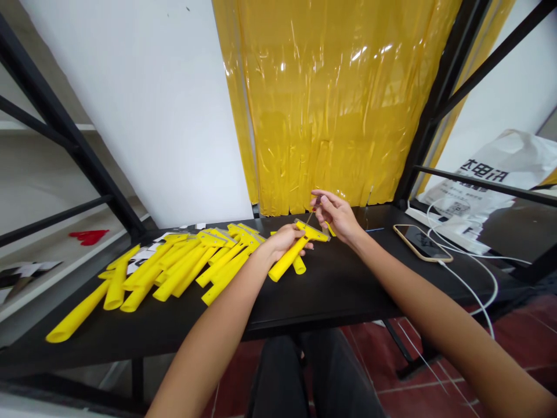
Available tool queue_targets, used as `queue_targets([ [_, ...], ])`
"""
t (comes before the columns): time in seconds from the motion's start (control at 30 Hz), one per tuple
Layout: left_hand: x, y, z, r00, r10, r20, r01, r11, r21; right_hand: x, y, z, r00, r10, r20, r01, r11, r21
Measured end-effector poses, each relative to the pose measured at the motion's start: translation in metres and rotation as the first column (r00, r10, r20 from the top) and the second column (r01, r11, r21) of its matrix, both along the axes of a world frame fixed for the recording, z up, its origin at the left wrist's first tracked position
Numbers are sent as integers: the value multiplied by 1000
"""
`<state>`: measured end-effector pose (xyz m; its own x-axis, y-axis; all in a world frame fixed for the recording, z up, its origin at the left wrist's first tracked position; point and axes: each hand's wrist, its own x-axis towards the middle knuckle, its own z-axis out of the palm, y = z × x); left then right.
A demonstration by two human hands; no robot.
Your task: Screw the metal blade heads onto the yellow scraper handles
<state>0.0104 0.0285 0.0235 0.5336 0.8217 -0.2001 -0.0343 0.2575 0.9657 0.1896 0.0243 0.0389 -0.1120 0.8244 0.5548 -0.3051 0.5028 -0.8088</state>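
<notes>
My left hand is closed around a yellow scraper near its head, with the handle slanting down toward the table's front edge. My right hand pinches a thin screwdriver, whose shaft points down at the scraper's head. Whether the tip touches a screw is too small to tell. Beneath the held scraper lies another yellow scraper, partly covered by it. To the left of my hands, several more yellow scrapers are heaped together, handles toward me.
A phone with a white cable lies at the right of the black table. Behind it are a white power strip and a plastic bag. Black metal posts flank both sides; a yellow plastic curtain hangs behind.
</notes>
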Motion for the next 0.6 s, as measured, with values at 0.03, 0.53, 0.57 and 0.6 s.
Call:
queue_targets([
  [0.03, 1, 0, -1, 1000, -7, -8, 7, 1000, -4, 0, 0, 0, 1000, 11, 5, -11, 1000, 3],
  [0.53, 4, -2, 0, 993, 68, -94, -72, 997, -42, -5, 2, -5, 992, -74, 105, 65, 994, 90],
  [0.57, 5, -3, 0, 993, 72, -93, -76, 996, -39, -6, 2, -5, 993, -72, 97, 64, 994, 85],
  [0.6, 5, -3, -1, 993, 75, -90, -78, 996, -35, -7, 2, -6, 993, -82, 88, 75, 994, 79],
])
